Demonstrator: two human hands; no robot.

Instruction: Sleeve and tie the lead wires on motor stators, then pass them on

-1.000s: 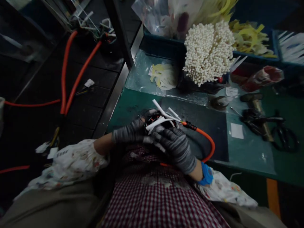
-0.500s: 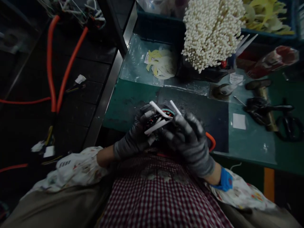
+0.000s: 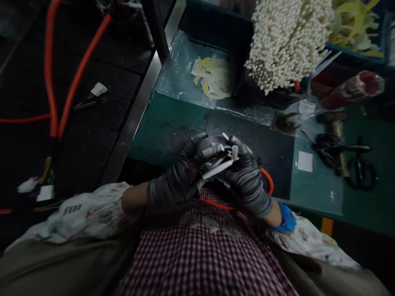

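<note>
Both my hands wear grey gloves and meet over my lap at the table's near edge. Between them is a dark round connector (image 3: 210, 142) with white sleeved wires (image 3: 217, 169) sticking out of it. My left hand (image 3: 187, 172) is closed around the connector's left side. My right hand (image 3: 245, 176) is closed at its right side, its fingertips at the wires near a short upright white tube (image 3: 235, 152). An orange cable (image 3: 268, 181) curves out beside my right hand and passes under the connector. My fingers hide part of the connector.
A bundle of thin white tubes (image 3: 286, 45) stands at the back of the green table (image 3: 166, 119). Yellowish strips (image 3: 216, 78) lie on a plastic bag. To the right are a hammer (image 3: 338, 144), black-handled scissors (image 3: 361, 168) and a red can (image 3: 354, 90). Thick orange cables (image 3: 80, 78) hang at left.
The connector has tilted between my hands, so its dark side shows and the white wires now point another way. My right fingers have closed in on the wires. The view has shifted slightly.
</note>
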